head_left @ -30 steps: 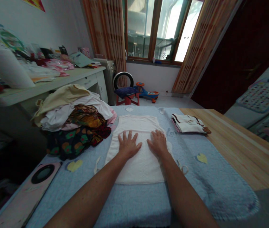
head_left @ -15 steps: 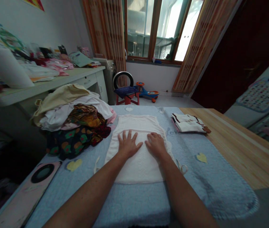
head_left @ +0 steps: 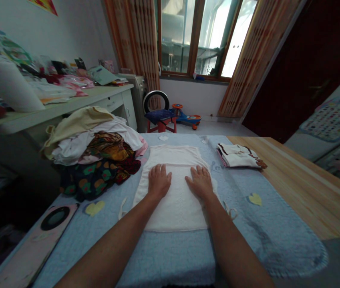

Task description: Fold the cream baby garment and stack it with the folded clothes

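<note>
Left hand [head_left: 159, 181] and right hand [head_left: 200, 183] open, palms flat on single white terry cloth [head_left: 174, 212], both well inside its edges. One clothes pile [head_left: 96, 156] far left, one folded garment [head_left: 238, 156] right, on blue blanket [head_left: 170, 256]. Left fingers drawn together, spread earlier.

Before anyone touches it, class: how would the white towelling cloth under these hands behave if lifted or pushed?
The white towelling cloth is probably floppy: it lies flat under the left hand and right hand. It looks thin, so probably light. Pushed, it may bunch rather than slide, since the blue terry cover beneath looks nubby.
</note>
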Demonstrator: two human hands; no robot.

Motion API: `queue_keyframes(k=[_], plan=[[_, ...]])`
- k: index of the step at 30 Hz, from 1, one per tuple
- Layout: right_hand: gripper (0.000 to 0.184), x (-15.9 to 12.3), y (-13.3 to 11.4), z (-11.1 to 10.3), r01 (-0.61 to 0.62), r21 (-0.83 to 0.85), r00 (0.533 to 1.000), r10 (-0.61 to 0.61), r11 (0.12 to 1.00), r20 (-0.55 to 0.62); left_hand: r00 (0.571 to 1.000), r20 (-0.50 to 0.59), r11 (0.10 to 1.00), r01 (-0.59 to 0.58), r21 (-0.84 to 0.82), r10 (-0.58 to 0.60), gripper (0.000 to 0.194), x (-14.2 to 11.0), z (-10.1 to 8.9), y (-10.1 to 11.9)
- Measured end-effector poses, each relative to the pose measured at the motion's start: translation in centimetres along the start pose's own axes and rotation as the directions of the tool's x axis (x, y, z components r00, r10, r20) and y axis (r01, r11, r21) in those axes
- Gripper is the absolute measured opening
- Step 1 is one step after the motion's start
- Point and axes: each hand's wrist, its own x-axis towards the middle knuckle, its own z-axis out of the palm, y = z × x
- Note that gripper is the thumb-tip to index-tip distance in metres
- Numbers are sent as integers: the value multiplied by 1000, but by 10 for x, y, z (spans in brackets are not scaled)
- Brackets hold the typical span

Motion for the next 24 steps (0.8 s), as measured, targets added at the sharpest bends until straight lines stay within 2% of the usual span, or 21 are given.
queue_keyframes(k=[4,9,14,17,21,24], plan=[[62,0,0,2,-1,-6,1000,1,1000,-17,999,1,999,46,18,-46,36,1,-1,-1],[62,-1,-1,3,-6,-18,1000,6,1000,-24,999,51,999,-2,39,0,43,1,0,-1],[62,-1,-3,-2,4,-44,1000,-4,999,2,986,160,995,-65,80,52,43,12,-9,-6],[62,2,-5,-11,53,-72,998,-50,996,39,976,210,992,-83,93,62,40,26,-14,-8],[58,18,-5,-34,126,-118,983,-109,985,145,978,192,990,-98,100,77,34,44,-15,-8],[46,39,-4,-49,137,-120,963,-103,983,250,982,166,989,-108,99,90,31,46,-12,-10]])
